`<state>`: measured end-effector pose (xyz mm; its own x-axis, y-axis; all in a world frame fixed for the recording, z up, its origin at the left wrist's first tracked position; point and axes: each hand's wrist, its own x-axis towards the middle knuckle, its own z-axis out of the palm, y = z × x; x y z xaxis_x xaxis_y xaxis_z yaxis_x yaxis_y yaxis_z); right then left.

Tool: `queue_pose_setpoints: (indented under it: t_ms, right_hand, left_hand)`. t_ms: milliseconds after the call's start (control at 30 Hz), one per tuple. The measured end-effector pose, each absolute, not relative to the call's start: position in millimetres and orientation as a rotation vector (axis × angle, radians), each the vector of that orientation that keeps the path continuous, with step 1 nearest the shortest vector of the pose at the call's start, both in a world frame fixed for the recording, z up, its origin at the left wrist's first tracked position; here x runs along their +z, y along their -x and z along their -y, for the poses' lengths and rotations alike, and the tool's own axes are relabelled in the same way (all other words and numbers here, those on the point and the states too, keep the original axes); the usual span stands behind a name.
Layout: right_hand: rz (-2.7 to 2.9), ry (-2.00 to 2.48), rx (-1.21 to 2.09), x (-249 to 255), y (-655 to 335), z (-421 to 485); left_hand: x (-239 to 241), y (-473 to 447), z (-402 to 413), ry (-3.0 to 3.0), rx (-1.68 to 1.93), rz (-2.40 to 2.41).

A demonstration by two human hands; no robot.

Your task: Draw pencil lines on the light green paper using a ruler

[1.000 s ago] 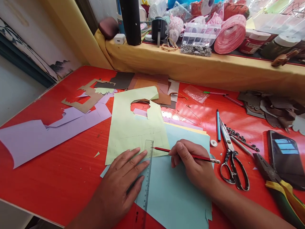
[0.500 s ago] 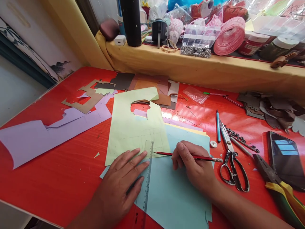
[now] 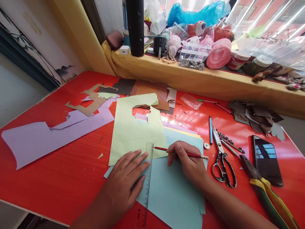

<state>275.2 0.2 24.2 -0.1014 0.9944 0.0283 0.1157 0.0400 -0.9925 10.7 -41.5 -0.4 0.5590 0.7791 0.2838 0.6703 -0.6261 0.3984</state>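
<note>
My left hand (image 3: 130,178) lies flat with its fingers stretched out, over a green paper sheet and a blue one, its fingertips against a clear ruler (image 3: 149,173). In my right hand (image 3: 186,159) is a red and black pencil (image 3: 160,148), pinched between the fingers. Its tip points left and meets the ruler's right edge near the upper end. The green paper (image 3: 124,127) has a ragged cut-out in its upper part and thin pencil lines lower down. Under it lies the blue paper (image 3: 176,190).
Right of the papers lie scissors (image 3: 221,159), a blue pen (image 3: 211,130), pliers (image 3: 259,184) and a phone (image 3: 267,162). Purple paper (image 3: 30,140) and a brown cut piece (image 3: 91,108) are on the left. Dark scraps (image 3: 254,116) lie at the back right; a cluttered ledge (image 3: 190,74) runs behind.
The pencil tip has moved up along the ruler to near its top end, and the right hand shifted with it. The left hand stays flat by the ruler. The camera view has tilted slightly.
</note>
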Motion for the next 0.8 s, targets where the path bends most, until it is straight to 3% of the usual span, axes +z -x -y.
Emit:
queue_pose_setpoints:
  t_ms: [300,800]
  right_hand:
    - [1.346,1.246,1.305,33,-271,4]
    - [1.203,1.279,1.146,21,-270,33]
  left_hand:
    - [-7,-10,41,-2.579,0.689,-1.213]
    - [-9,-10,41,-2.583,0.693,-1.199]
